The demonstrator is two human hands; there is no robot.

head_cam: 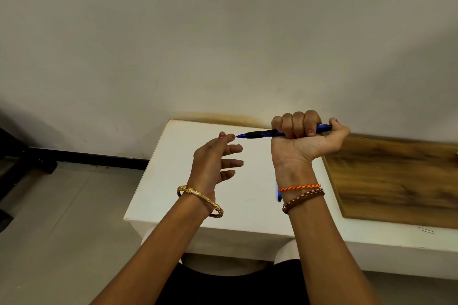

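Head view: the right grip (304, 136) is balled into a fist around a blue pen (260, 134), four fingers wrapped over the barrel and the thumb sitting on the button end. The pen lies level in the air above the white tabletop (173, 181), its point aimed left. There the left grip (213, 158) meets it, thumb and forefinger right at the tip and the other fingers spread loose. Whether those two are pinching the point or just touching it, I cannot tell.

The risks, as I read them:
- A press of that thumb could drive the point into the fingertip and leave ink on it.
- If the nose is being unscrewed, a small part could drop, roll off the tabletop and land on the floor (62, 205).

A small blue piece (278, 193) lies on the tabletop, half hidden behind the right wrist. A wooden board (396, 176) rests on the right part of the surface. A plain pale wall (223, 32) stands behind, with a brownish stain along the tabletop's far edge. The floor is grey tile with a dark skirting line.
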